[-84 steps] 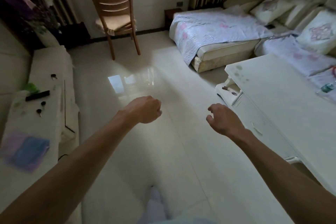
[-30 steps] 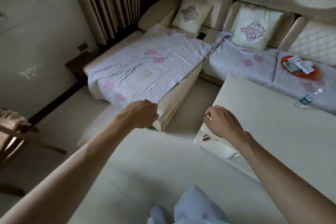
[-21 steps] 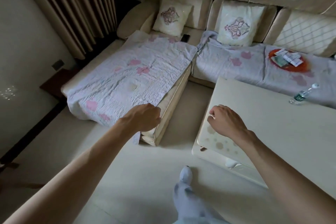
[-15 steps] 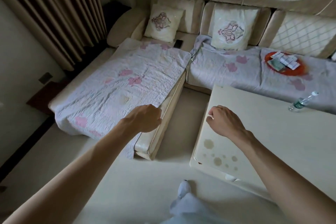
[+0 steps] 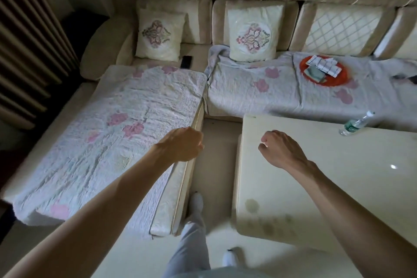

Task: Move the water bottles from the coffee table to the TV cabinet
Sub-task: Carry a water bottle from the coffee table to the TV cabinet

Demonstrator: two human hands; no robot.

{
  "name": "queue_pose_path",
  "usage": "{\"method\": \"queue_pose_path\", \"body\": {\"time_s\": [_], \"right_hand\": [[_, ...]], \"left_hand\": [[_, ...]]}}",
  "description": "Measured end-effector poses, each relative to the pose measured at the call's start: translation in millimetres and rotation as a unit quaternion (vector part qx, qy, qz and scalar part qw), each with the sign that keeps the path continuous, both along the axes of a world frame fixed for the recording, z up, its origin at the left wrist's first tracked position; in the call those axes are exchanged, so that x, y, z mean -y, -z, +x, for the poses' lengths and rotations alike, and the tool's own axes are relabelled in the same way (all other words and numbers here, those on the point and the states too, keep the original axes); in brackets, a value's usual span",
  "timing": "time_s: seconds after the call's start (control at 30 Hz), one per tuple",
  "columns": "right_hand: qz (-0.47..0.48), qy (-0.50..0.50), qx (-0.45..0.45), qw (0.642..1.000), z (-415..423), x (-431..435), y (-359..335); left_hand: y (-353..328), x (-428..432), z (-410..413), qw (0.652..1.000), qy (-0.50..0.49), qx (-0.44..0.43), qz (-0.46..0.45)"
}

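Observation:
One clear water bottle [image 5: 354, 124] with a green label and white cap stands at the far edge of the cream coffee table [image 5: 338, 187], on the right. My right hand [image 5: 281, 149] hovers over the table's near-left part, fingers curled loosely, holding nothing, well short of the bottle. My left hand [image 5: 182, 144] is a loose fist over the gap between the table and the sofa chaise, also with nothing in it. The TV cabinet is out of view.
An L-shaped sofa with a quilted floral cover [image 5: 112, 133] wraps the left and far sides. On it lie two cushions, a dark phone [image 5: 186, 61] and an orange tray [image 5: 323, 71] with cloths. A narrow floor gap [image 5: 214, 165] separates chaise and table. My legs show below.
The view has swung from the open floor and chair round to the sofa and coffee table. I have stepped closer; the bottle and table now sit nearer. Both hands stay curled.

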State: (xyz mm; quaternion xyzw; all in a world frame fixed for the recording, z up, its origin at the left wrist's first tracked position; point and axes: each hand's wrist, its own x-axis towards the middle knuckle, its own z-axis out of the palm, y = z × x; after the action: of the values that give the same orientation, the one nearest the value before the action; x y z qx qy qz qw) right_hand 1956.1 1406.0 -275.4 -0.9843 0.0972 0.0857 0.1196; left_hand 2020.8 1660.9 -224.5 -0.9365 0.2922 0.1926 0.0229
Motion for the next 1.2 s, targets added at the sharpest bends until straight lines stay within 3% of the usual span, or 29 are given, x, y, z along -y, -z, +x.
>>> {"method": "queue_pose_path", "body": {"time_s": [0.47,0.8,1.03,1.2], "right_hand": [[0.004,0.173,-0.006,0.985,153.9,29.3,-0.6],[0.021,0.288,-0.005,0.957,199.1,102.9,7.6],[0.036,0.312,0.048,0.948,240.8,174.8,16.1],[0.064,0.371,0.060,0.924,244.7,220.0,13.2]], "left_hand": [[-0.6,64.7,238.0,0.989,0.145,-0.013,0.003],[13.4,183.4,324.2,0.964,0.262,-0.037,0.035],[8.8,276.4,378.4,0.947,0.313,-0.016,0.065],[9.0,349.8,396.7,0.933,0.357,-0.011,0.031]]}}
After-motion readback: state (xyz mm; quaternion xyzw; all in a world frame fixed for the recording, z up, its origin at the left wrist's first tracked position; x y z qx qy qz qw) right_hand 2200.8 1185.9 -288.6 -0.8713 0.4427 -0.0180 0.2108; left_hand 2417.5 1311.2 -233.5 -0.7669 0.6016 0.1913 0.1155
